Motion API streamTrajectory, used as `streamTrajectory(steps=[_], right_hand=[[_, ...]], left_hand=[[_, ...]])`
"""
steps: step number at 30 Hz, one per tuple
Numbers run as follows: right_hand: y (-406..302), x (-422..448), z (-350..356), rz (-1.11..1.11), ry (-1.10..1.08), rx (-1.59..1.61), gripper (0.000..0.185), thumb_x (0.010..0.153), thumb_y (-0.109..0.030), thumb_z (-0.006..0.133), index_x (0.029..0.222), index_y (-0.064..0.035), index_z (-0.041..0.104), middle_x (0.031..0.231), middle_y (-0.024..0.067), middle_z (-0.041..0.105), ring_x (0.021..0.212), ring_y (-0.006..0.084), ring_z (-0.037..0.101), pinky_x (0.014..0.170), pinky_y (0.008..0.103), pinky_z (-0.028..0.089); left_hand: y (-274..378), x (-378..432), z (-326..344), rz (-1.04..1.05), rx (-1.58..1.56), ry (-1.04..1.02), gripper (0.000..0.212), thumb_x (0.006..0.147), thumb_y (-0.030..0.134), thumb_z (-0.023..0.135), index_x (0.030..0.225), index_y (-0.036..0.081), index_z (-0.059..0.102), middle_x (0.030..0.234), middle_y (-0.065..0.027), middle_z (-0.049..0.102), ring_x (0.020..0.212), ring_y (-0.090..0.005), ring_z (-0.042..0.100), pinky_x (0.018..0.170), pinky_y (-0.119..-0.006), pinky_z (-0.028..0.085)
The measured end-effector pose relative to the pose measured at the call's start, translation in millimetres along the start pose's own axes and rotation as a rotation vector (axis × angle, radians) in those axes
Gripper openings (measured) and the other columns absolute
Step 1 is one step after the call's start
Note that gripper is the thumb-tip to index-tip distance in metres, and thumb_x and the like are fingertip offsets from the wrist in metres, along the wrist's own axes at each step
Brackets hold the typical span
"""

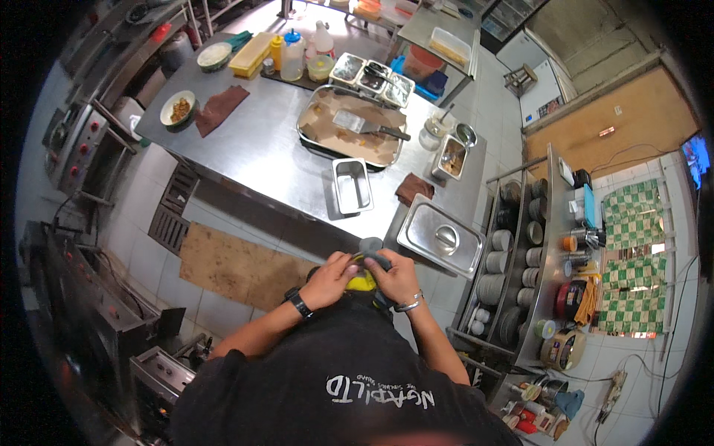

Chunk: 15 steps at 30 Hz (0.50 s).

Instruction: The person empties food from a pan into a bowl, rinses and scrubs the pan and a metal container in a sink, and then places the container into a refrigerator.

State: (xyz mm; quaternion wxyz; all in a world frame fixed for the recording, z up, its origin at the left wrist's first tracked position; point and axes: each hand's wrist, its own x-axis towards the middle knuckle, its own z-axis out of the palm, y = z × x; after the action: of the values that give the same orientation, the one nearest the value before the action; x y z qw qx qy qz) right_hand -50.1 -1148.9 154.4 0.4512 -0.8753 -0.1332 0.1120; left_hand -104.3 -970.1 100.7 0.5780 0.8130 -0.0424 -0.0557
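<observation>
In front of my waist, my left hand (330,280) and my right hand (397,280) are close together. Both sets of fingers are closed around a dark grey, soft-looking item (371,245); its exact kind cannot be told. Just below the fingers, a yellow and black item (361,281) shows against my dark shirt, partly hidden by both hands. The near edge of the steel table lies just beyond them. On it are an empty steel pan (352,187) and a steel lid (438,235) with a round handle, the latter beside my right hand.
A paper-lined tray (329,125) holds a metal spatula (357,122). Brown cloths (222,110), a bowl of food (178,110) and squeeze bottles (292,58) stand on the steel table (262,156). Stacked plates (492,289) fill a rack at right; cooking equipment (83,279) lines the left.
</observation>
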Motion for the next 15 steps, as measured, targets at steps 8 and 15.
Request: streamTrajectory(steps=[8,15], right_hand=[[-21,91,-16,0.077,0.142,0.067,0.04,0.095,-0.039,0.05,0.103,-0.0016,0.061,0.084,0.0232,0.065,0.079,0.0368,0.065,0.069,0.0401,0.048],[99,215,105,-0.045,-0.325,-0.939,0.11,0.081,-0.069,0.051,0.133,0.0237,0.022,0.136,0.035,0.04,0.122,0.0415,0.049,0.1,0.0414,0.042]], left_hand=[[-103,-40,-43,-0.364,-0.629,0.535,0.033,0.1,0.033,0.046,0.097,0.003,0.059,0.084,-0.002,0.06,0.072,-0.0109,0.056,0.065,-0.026,0.049],[-108,-78,-57,-0.768,-1.338,0.377,0.031,0.095,0.043,0.052,0.09,0.012,0.054,0.07,-0.003,0.057,0.047,-0.0133,0.047,0.04,-0.024,0.035]])
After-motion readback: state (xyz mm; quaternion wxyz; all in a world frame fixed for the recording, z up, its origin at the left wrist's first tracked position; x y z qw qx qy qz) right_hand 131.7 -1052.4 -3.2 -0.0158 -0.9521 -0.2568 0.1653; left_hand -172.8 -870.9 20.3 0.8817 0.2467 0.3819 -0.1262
